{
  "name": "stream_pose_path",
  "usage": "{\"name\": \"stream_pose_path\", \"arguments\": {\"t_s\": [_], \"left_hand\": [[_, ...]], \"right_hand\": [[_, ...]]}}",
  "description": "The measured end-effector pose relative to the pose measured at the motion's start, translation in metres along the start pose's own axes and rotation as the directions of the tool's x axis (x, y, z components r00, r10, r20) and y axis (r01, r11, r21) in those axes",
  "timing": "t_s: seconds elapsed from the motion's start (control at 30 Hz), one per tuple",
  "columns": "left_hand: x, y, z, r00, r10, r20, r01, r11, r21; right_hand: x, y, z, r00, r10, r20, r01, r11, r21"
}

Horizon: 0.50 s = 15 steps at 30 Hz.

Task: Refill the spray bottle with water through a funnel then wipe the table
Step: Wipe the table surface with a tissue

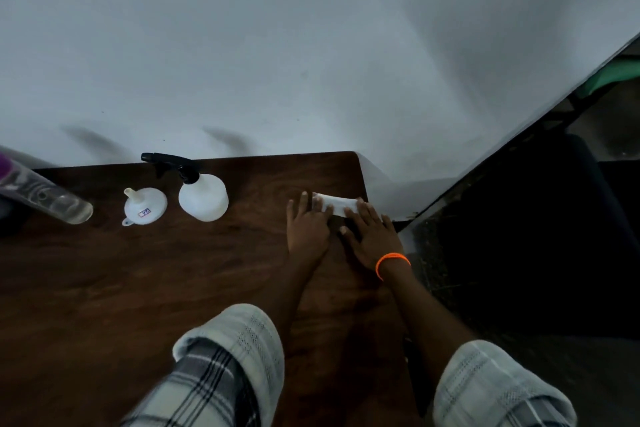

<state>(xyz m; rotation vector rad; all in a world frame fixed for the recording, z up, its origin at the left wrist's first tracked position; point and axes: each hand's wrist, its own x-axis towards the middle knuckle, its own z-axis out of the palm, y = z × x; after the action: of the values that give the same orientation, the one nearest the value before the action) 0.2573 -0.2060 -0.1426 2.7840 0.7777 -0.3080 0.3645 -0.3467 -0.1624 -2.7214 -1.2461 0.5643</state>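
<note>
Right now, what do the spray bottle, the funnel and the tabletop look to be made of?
Spray bottle: seemingly translucent white plastic, matte, with a glossy black plastic trigger head. Funnel: opaque white plastic, smooth, faint sheen, small sticker; it lies spout-up. Tabletop: dark brown wood grain with low sheen; wood or laminate, cannot tell which.

Dim room, white wall (311, 45)

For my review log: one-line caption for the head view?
Both hands, left hand and right hand, press a white cloth flat on the table.
</note>
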Motion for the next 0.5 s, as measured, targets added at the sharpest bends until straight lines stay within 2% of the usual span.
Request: {"name": "stream_pose_path", "arguments": {"t_s": [0.23, 0.37, 0.5], "left_hand": [[-0.051, 0.02, 0.015, 0.997, 0.078, 0.01, -0.077, 0.996, -0.043], [-0.101, 0.032, 0.026, 0.991, 0.124, 0.049, -0.122, 0.991, -0.048], [-0.158, 0.044, 0.036, 0.985, 0.161, 0.066, -0.159, 0.986, -0.039]], "right_hand": [[-0.063, 0.007, 0.011, 0.999, 0.046, -0.013, -0.046, 0.999, 0.029], [-0.117, 0.009, 0.032, 0.999, 0.053, -0.007, -0.052, 0.997, 0.06], [-0.173, 0.014, 0.059, 0.998, 0.06, -0.014, -0.059, 0.998, 0.021]]}}
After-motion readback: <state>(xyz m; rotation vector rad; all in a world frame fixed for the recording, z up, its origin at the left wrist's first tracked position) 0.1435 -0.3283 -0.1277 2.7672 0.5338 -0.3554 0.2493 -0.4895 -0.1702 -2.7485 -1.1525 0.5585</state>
